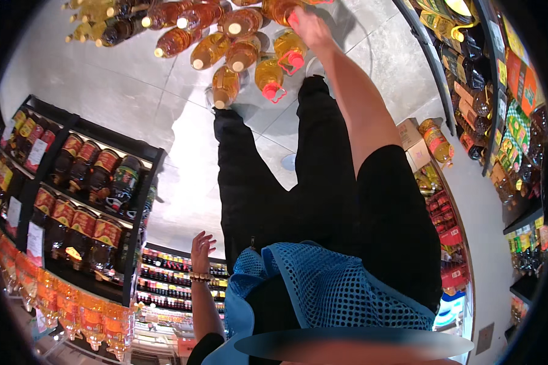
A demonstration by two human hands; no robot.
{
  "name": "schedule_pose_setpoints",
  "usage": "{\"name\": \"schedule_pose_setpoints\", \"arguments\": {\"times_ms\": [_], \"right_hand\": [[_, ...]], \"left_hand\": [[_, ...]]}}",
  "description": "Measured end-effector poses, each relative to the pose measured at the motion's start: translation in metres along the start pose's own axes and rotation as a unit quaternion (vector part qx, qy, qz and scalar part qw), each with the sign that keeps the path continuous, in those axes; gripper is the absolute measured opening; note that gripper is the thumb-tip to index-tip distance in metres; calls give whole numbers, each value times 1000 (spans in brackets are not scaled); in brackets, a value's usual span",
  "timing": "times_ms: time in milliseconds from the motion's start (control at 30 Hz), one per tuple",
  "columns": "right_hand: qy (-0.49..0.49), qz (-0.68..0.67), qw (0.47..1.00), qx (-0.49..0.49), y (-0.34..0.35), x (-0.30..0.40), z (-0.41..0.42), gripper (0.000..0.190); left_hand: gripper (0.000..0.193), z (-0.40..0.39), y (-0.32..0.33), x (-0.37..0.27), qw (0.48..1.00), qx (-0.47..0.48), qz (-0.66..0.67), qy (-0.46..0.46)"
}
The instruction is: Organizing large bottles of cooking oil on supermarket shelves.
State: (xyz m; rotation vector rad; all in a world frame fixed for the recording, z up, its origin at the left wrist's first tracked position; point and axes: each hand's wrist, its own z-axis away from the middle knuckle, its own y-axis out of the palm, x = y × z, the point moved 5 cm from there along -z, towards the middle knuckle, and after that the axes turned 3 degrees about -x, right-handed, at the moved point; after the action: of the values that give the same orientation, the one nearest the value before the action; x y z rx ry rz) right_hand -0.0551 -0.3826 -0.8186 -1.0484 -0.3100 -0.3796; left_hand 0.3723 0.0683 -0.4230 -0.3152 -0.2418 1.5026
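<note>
My right hand (pixel 311 28) reaches down to the floor and grips the red cap area of an oil bottle (pixel 277 11). Close beside it stand two more clear bottles of golden oil with red caps and handles, one (pixel 290 44) nearer my hand and another (pixel 269 76) nearer my feet. Cream-capped oil bottles (pixel 226 84) are grouped to their left, in front of my shoes. My left hand (pixel 202 248), with a beaded bracelet on the wrist, hangs in the air at my side, fingers apart and holding nothing.
At left, a black shelf rack (pixel 93 123) holds dark bottles with red labels, above large orange-labelled oil bottles (pixel 91 319). Shelving (pixel 488 91) with bottles curves along the right. A labelled oil bottle (pixel 437 141) and cardboard boxes (pixel 413 141) are near my right arm. More bottles (pixel 118 29) stand at far left.
</note>
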Motion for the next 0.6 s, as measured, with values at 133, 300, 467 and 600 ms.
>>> {"name": "schedule_pose_setpoints", "arguments": {"times_ms": [133, 300, 467, 600], "right_hand": [[-13, -58, 996, -73, -23, -61, 71, 32], [114, -126, 981, -95, -70, -116, 162, 33], [204, -62, 975, -60, -144, -170, 281, 31], [270, -11, 958, -92, -213, -184, 395, 34]], "left_hand": [[51, 24, -1, -16, 1000, -16, 7, 16], [52, 67, -10, 9, 999, -33, 7, -30], [46, 77, -11, 14, 971, 83, -173, 140], [46, 41, -33, 14, 960, 99, -128, 227]]}}
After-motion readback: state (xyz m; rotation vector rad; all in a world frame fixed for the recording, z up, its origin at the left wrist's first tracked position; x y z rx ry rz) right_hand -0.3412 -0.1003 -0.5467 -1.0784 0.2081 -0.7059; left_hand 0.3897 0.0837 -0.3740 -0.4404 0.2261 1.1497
